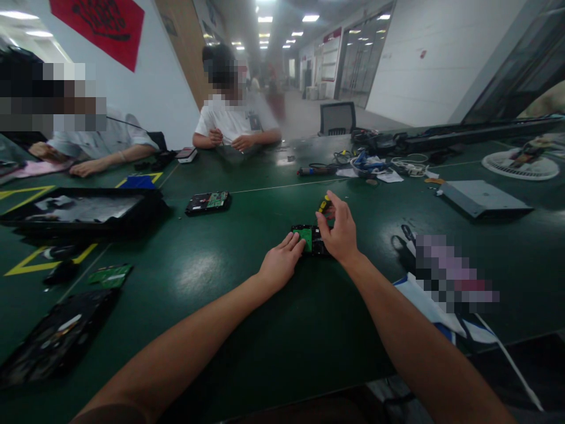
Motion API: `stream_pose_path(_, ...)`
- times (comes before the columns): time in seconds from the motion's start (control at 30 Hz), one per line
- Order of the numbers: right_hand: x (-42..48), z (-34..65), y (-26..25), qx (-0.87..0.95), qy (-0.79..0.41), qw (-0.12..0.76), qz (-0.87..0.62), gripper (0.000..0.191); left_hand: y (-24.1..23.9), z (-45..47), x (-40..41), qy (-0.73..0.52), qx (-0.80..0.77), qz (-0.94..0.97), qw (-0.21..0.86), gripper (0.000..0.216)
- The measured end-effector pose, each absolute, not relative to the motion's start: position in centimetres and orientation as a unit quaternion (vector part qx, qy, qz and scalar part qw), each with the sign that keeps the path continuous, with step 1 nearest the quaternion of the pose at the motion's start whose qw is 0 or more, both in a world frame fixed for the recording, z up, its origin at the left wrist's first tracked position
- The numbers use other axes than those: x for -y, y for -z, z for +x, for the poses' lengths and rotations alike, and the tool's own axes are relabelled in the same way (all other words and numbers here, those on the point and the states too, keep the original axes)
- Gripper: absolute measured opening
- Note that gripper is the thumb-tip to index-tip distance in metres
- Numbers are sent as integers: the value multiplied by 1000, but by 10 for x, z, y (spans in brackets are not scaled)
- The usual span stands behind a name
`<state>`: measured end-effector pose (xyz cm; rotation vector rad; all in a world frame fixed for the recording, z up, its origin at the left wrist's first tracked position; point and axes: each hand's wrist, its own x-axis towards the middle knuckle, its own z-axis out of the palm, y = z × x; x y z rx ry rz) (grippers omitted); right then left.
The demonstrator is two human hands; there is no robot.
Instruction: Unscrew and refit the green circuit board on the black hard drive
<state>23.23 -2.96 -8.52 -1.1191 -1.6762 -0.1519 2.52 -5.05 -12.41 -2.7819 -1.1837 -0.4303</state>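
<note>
Right hand pinches a tool over a drive

The drive lies flat on the smooth, dark green table, directly in front of the person. It is a dark oblong block, with a green circuit board showing at its left part and black casing at its right. The left hand lies low across its left end, fingers stretched together and resting on the board; its thumb is hidden, so I cannot tell whether it clamps the edge. The right hand has thumb and fingers closed around the tool's stubby yellow-and-black handle, which leans over the drive; the tip cannot be made out.

Beyond the left hand sits a second drive, boxy and black-edged, its green board uppermost. To the left stands a shallow black tray with raised walls. Nearer, a thin green board lies beside a dark casing with a dull, uneven surface. On the right are a flat grey metal box, a round white grille with a slotted rim, and a loose tangle of cables. Two people in pale tops sit across the table.
</note>
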Motion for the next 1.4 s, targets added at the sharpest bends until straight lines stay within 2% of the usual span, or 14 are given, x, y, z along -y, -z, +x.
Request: stream_pose_path(1.4, 29, 231, 84, 699, 66, 540, -463, 58, 121, 26, 51, 135, 391, -910, 30, 42)
